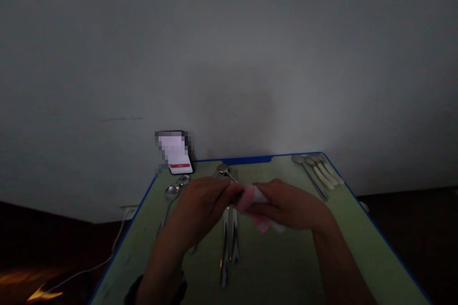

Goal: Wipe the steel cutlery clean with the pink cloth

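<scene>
Both of my hands meet over the middle of the table. My left hand (205, 200) is closed, its fingertips around a metal spoon (223, 168) whose bowl points up and away to the left. My right hand (288, 202) grips a crumpled pink and white cloth (263, 221), pressed around the spoon's handle end, which is hidden. Beneath the hands lie metal cutlery handles (224, 252), side by side; their far ends are mostly covered. Left of my left hand rests another spoon (172, 192), partly behind my forearm.
A phone (181, 152) with a lit screen leans at the table's back left corner. At the back right lie a metal spoon (309, 176) and several pale-handled pieces of cutlery (324, 174). The green table (358, 257) has a blue rim and stands against a grey wall (236, 57).
</scene>
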`<state>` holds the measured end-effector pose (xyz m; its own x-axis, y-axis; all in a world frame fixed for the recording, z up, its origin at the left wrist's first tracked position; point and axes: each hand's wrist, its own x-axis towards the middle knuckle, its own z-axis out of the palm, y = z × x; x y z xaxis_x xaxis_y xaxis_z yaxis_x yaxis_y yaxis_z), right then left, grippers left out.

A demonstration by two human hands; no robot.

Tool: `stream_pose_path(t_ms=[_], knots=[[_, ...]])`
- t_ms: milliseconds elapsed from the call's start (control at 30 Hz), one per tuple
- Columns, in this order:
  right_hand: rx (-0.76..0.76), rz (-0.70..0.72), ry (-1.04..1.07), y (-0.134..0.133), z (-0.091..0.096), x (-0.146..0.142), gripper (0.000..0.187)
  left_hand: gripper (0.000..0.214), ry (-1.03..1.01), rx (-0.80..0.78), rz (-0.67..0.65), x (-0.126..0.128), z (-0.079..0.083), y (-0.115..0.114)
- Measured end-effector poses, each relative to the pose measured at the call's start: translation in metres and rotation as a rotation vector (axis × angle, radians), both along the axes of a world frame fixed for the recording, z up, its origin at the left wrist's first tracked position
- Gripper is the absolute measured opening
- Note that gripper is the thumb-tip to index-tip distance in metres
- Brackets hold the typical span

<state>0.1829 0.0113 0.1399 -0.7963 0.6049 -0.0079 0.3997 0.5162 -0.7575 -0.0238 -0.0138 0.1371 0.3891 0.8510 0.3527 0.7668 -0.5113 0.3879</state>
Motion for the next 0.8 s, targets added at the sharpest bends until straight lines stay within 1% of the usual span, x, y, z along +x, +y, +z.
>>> stream_pose_path(t_ms=[133, 233, 333, 433, 500, 567, 633, 700, 800], knots=[[-0.023, -0.048, 0.016, -0.002, 0.007, 0.015, 0.021, 0.042, -0.097, -0.051, 0.164, -0.014, 0.008, -0.002], [-0.054, -0.08, 0.006, -0.005, 0.01, 0.027, 0.02, 0.032, -0.17, -0.04, 0.194, -0.015, 0.011, -0.007], [-0.119, -0.068, 0.029, -0.007, 0.012, 0.031, 0.02, 0.026, -0.239, -0.02, 0.123, -0.01, 0.011, -0.013], [-0.203, -0.009, 0.074, -0.009, 0.011, 0.022, 0.02, 0.021, -0.199, -0.032, 0.076, -0.002, 0.01, -0.016], [-0.179, -0.008, 0.087, -0.009, 0.009, 0.012, 0.018, 0.02, -0.144, -0.036, 0.082, 0.004, 0.009, -0.017], [-0.131, -0.003, 0.075, -0.009, 0.007, 0.004, 0.017, 0.02, -0.102, -0.079, 0.045, 0.007, 0.008, -0.017], [-0.164, 0.035, 0.061, -0.009, 0.005, 0.0, 0.018, 0.021, -0.093, -0.145, -0.025, 0.007, 0.01, -0.019], [-0.254, 0.061, 0.073, -0.008, 0.004, 0.001, 0.019, 0.024, -0.121, -0.194, -0.104, 0.002, 0.013, -0.021], [-0.324, 0.053, 0.11, -0.007, 0.002, 0.005, 0.022, 0.033, -0.156, -0.178, -0.137, -0.007, 0.017, -0.023]])
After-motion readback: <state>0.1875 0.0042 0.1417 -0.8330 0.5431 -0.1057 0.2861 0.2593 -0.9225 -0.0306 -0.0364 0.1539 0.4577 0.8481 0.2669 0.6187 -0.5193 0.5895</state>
